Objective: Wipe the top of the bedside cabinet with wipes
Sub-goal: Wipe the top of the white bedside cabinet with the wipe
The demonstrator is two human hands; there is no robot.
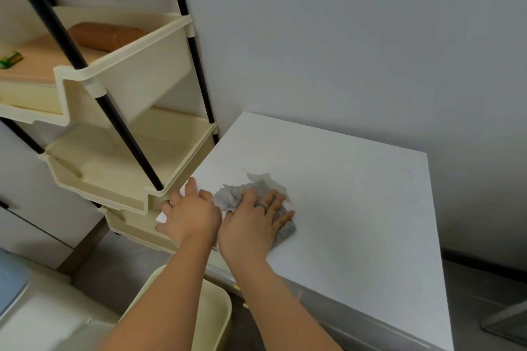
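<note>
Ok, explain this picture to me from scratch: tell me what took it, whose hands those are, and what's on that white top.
There is no machine here. A person wears one wide-angle camera on the head, so it looks forward and down along their own bare arms. The right hand, with a ring on one finger, presses flat on a crumpled grey wipe lying on the white bedside cabinet top. The left hand rests open at the top's left edge, beside the wipe, holding nothing. Apart from the wipe, nothing else lies on the top. To the left stands a cream plastic tiered rack with black poles; its upper shelf carries a brown pouch and a small green item, too blurred to identify.
</note>
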